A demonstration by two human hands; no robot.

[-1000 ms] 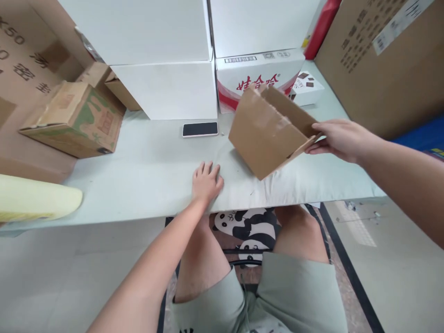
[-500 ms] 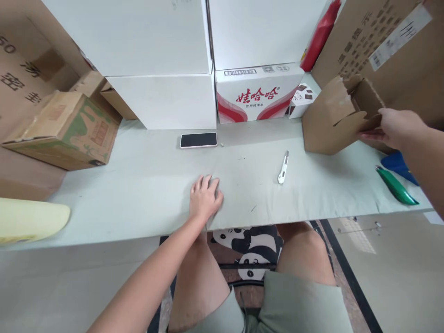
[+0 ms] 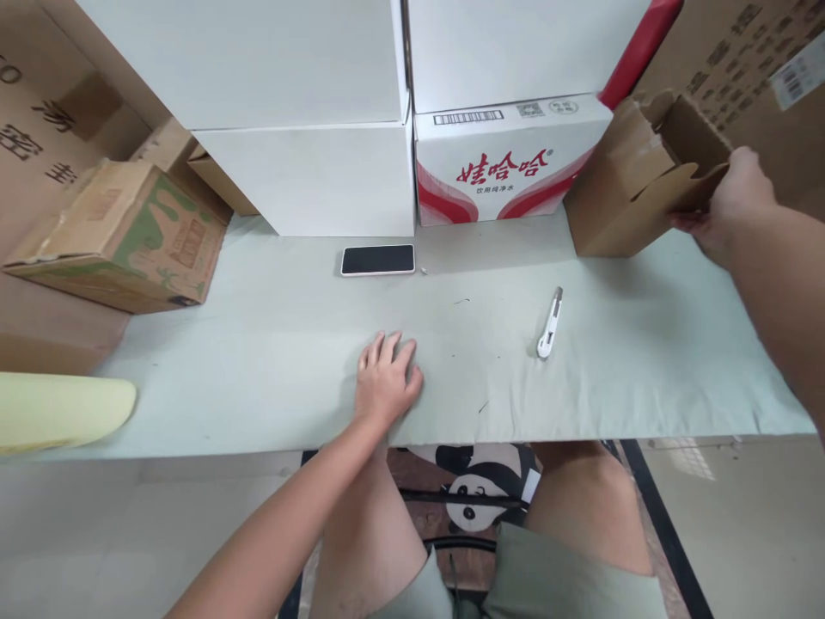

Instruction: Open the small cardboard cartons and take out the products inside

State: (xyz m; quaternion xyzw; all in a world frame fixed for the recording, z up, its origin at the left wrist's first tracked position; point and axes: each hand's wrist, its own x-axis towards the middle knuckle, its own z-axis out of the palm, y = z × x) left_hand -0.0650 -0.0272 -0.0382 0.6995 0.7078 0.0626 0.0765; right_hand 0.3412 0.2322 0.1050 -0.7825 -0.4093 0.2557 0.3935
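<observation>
My right hand (image 3: 735,202) grips the near right edge of a brown cardboard box (image 3: 619,193), whose top is open. The box stands at the table's right, by the white carton with red Chinese lettering (image 3: 509,172). My left hand (image 3: 387,378) rests palm down on the pale green tablecloth (image 3: 271,361), fingers somewhat spread, holding nothing. Between the two hands lies a white box cutter (image 3: 550,325). A phone with a dark screen (image 3: 377,260) lies beyond my left hand, in front of the white boxes.
Large white boxes (image 3: 309,180) stack along the back. On the left stands a brown carton with green print (image 3: 168,241), and a pale yellow rounded object (image 3: 64,411) lies at the front left. A red object (image 3: 638,52) and a big cardboard box (image 3: 728,52) stand at the back right.
My right hand has shifted the cardboard box slightly back, and it now hides the small white box behind it. The view has turned, and the green and blue objects are out of sight.
</observation>
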